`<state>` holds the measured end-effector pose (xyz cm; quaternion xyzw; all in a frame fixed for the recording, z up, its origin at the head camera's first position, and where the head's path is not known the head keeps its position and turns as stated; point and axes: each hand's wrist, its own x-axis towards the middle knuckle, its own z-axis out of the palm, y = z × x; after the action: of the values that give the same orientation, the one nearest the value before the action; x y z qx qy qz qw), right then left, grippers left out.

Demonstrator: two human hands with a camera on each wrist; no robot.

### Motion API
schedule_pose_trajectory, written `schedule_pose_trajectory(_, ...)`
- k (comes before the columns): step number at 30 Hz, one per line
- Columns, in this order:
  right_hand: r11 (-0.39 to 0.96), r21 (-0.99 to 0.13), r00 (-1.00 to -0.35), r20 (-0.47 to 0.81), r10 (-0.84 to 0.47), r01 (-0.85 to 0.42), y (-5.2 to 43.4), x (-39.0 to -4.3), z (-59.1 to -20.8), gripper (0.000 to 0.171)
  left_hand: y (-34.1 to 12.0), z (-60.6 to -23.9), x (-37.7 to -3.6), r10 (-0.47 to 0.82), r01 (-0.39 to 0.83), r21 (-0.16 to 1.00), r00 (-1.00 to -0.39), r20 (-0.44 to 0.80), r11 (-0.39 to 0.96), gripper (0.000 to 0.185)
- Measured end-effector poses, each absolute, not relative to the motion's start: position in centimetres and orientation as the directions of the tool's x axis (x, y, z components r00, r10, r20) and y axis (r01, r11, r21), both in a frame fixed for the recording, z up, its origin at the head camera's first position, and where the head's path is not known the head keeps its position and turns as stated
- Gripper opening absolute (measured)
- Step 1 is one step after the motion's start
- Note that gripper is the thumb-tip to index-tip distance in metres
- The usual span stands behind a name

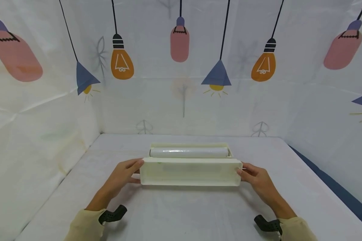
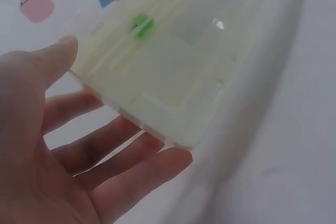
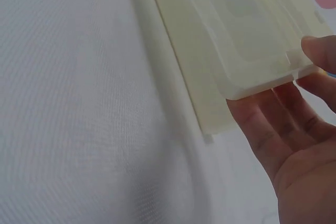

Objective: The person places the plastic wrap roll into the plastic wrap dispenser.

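A long cream plastic lid (image 1: 190, 172) is held between both hands in front of an open box of the same colour (image 1: 188, 145). Inside the box lies a roll of clear film (image 1: 189, 152), glossy along its top. My left hand (image 1: 122, 174) grips the lid's left end, thumb at the upper edge and fingers along the end, as the left wrist view shows. At the right end my right hand (image 1: 254, 178) pinches the lid, thumb on its face and fingers beneath. A small green mark (image 2: 142, 25) shows on the lid. The lid hides the box's front.
A white cloth covers the table (image 1: 184, 214). Behind it hangs a pale sheet printed with lamps (image 1: 180, 43), and similar sheets stand at left and right. A dark blue strip (image 1: 332, 184) runs along the right edge.
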<state>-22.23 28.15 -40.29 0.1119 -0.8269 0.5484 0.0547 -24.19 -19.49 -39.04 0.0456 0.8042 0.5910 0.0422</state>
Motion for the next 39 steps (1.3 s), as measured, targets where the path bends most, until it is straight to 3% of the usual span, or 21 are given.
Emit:
schedule_pose_trajectory(13,0.370,-0.902,-0.968,0.157,-0.193,-0.221,27.9,-22.6,-39.2,0.062,-19.5,-38.4,-24.4,0.096,0.138,0.948,-0.989,0.115,0.288,0.062)
schedule_pose_trajectory(32,0.368,-0.893,-0.966,0.236,-0.108,-0.259,27.2,-23.5,-38.2,0.061,-19.4,-38.0,-24.7,0.116,0.226,0.948,-0.972,0.204,0.223,0.060)
schedule_pose_trajectory(39,0.299,-0.911,-0.958,0.282,-0.050,-0.283,27.1,-23.8,-37.7,0.062,-19.1,-37.4,-25.3,0.163,0.218,0.958,-0.968,0.189,0.185,0.061)
